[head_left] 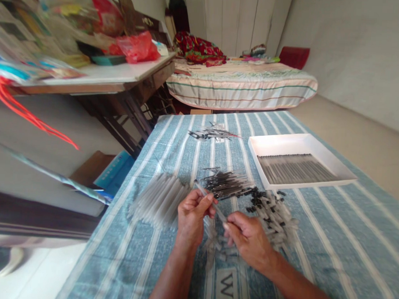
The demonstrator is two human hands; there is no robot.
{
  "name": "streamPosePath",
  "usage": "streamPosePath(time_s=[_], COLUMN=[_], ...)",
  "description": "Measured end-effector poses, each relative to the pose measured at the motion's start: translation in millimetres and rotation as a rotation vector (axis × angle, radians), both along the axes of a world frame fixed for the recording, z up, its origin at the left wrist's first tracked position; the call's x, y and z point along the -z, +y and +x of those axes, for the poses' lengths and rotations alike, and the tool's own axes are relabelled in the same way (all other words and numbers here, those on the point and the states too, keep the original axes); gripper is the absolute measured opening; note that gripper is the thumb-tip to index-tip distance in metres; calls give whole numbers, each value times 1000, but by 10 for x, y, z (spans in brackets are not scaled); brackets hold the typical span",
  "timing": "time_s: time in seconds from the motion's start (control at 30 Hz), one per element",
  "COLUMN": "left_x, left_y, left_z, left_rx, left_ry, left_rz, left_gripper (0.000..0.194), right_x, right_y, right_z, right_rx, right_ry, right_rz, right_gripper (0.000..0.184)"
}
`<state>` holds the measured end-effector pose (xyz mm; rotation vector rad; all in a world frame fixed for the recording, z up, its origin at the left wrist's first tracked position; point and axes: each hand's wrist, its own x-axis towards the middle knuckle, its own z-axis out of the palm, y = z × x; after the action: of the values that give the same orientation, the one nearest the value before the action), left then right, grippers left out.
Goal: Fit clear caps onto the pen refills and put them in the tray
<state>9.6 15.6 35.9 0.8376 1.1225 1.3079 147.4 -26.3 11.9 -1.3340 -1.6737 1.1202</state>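
A slim translucent pen (219, 212) slants between my two hands above the table. My left hand (193, 212) is closed round its upper part, and the dark tip sticks out past the fingers. At the lower end, my right hand (249, 236) pinches the pen with thumb and fingers; what lies inside that pinch is hidden. Left of my hands is a bundle of clear pen barrels (160, 198). Dark pen refills (227, 184) lie in a heap just beyond them. Beside my right hand are piled translucent pen caps (278, 217) and small black plugs (257, 198).
A white box (278, 144) at the right holds a row of finished-looking pens (297, 168). Thin scattered pieces (215, 133) lie farther back on the striped tablecloth (140, 247). Beyond stand a cluttered side table (110, 76) and a bed (241, 83).
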Motion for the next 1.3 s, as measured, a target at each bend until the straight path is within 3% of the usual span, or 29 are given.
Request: streamPosePath(time_s=[0.17,0.37,0.5,0.6,0.77,0.97,1.3], left_x=[13,6,1,12,23,24,40], left_y=[-10,-15,41,93,114,97,96], left_z=[37,59,15,-42,-70,-47,-49], left_rx=[8,109,-66,-148,-142,-122,-115], left_ry=[52,71,141,227,287,323,323], left_rz=[11,22,46,30,16,16,-11], left_gripper=[15,18,30,23,19,19,16], right_x=[-118,-336,-376,-358,-259,-113,-169], right_y=[135,243,527,915,1393,1450,1462], right_z=[57,134,524,998,1469,1446,1426], right_rx=[-53,-42,120,315,329,219,161], right_ry=[-293,-343,-382,-549,-661,-697,-875], right_rz=[162,269,164,38,-83,-221,-221], right_gripper=[27,15,18,18,14,13,28])
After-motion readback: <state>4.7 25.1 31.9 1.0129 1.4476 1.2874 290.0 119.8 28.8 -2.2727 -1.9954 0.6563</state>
